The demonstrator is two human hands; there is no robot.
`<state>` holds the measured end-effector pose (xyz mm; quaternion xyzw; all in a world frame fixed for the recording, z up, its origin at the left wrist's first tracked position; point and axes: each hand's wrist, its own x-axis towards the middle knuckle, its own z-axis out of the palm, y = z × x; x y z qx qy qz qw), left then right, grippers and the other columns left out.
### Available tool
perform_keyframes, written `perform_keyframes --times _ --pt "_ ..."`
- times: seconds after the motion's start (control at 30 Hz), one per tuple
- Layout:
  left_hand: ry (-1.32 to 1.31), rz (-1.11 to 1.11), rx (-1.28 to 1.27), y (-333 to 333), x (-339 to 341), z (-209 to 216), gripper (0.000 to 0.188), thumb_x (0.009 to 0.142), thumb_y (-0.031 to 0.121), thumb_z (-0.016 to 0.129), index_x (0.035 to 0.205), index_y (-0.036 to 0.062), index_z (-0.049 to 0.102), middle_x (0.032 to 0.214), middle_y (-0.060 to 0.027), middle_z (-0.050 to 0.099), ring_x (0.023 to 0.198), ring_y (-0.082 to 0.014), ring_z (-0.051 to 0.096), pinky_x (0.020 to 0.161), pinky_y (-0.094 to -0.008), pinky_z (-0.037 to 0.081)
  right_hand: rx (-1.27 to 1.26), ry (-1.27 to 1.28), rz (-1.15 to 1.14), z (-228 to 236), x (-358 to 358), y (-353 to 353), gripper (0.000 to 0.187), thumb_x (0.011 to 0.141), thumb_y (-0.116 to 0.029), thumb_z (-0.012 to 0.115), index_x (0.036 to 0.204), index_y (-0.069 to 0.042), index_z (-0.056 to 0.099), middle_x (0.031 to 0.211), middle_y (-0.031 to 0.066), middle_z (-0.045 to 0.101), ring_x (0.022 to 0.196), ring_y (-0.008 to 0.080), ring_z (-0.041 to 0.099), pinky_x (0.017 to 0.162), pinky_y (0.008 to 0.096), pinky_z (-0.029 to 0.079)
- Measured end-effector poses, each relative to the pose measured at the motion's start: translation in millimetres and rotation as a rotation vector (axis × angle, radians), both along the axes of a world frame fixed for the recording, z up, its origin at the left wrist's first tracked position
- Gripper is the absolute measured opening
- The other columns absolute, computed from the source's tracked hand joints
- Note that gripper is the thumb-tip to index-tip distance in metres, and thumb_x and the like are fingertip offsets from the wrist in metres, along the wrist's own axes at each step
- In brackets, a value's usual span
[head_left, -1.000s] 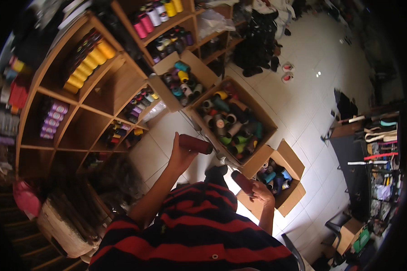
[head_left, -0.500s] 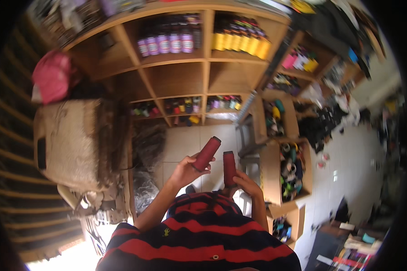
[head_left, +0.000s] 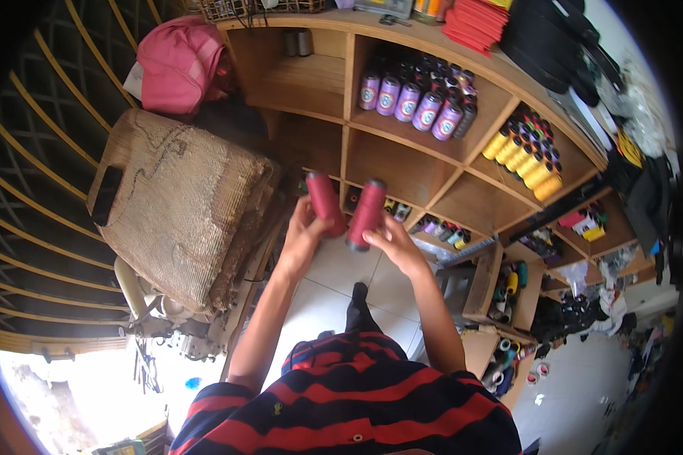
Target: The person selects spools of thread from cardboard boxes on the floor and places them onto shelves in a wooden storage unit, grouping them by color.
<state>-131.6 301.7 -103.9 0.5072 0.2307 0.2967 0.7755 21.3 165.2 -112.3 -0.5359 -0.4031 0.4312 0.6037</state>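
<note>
Two dark red thread spools are held up side by side in front of me, near the wooden shelf unit. My left hand (head_left: 306,233) is wrapped round the lower part of the left thread spool (head_left: 324,199), which leans to the left. The right thread spool (head_left: 369,206), with dark ends, tilts slightly to the right. My right hand (head_left: 393,241) grips it near its lower end, thumb across its front. A small gap parts the two spools at the top, and their lower ends are close together.
A wooden shelf unit (head_left: 402,168) holds purple spools (head_left: 407,102) and yellow spools (head_left: 530,161). Left of me, a textured cloth cover (head_left: 178,201) lies over a machine, with a pink cloth (head_left: 180,64) behind. Boxes of spools (head_left: 501,364) stand on the right.
My view has swung left, so the shelves sit further right. Both hands have lifted the spools toward the shelf unit and drawn them nearer each other.
</note>
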Motion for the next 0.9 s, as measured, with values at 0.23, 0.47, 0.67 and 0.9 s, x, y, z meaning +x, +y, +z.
perform_keyframes --times 0.23,0.47,0.67,0.9 --pt "0.377 0.445 0.485 175 142 42 0.05 0.066 0.014 0.074 0.105 -0.0015 0.047 0.093 -0.0154 0.063 0.085 -0.025 0.064 0.075 -0.035 0.052 0.209 -0.39 -0.295 31 71 158 0.048 0.08 -0.015 0.07 0.117 0.002 0.047 0.096 0.0143 0.065 0.087 0.0215 0.066 0.078 0.0336 0.05" --pt "0.805 0.448 0.781 317 191 71 0.071 0.059 0.032 0.079 0.113 0.0004 0.047 0.105 -0.0188 0.062 0.099 -0.03 0.062 0.082 -0.0361 0.051 0.171 -0.563 -0.467 21 114 309 0.044 0.074 -0.016 0.071 0.106 0.002 0.047 0.096 0.0229 0.062 0.092 0.0389 0.061 0.078 0.0448 0.048" --pt "1.038 0.38 1.045 398 199 69 0.086 0.058 0.047 0.078 0.123 0.0027 0.045 0.118 -0.0204 0.059 0.112 -0.0333 0.057 0.095 -0.038 0.046 0.181 -0.604 -0.56 5 143 387 0.04 0.072 -0.02 0.073 0.097 0.001 0.051 0.093 0.0247 0.062 0.092 0.043 0.059 0.078 0.0478 0.047" --pt "1.099 0.236 1.158 456 224 39 0.077 0.059 0.051 0.076 0.111 -0.002 0.057 0.112 -0.0211 0.062 0.105 -0.0316 0.061 0.091 -0.0369 0.05 0.187 -0.746 -0.68 -24 176 476 0.041 0.07 -0.022 0.075 0.098 -0.001 0.054 0.093 0.023 0.064 0.089 0.0426 0.06 0.076 0.0488 0.048"
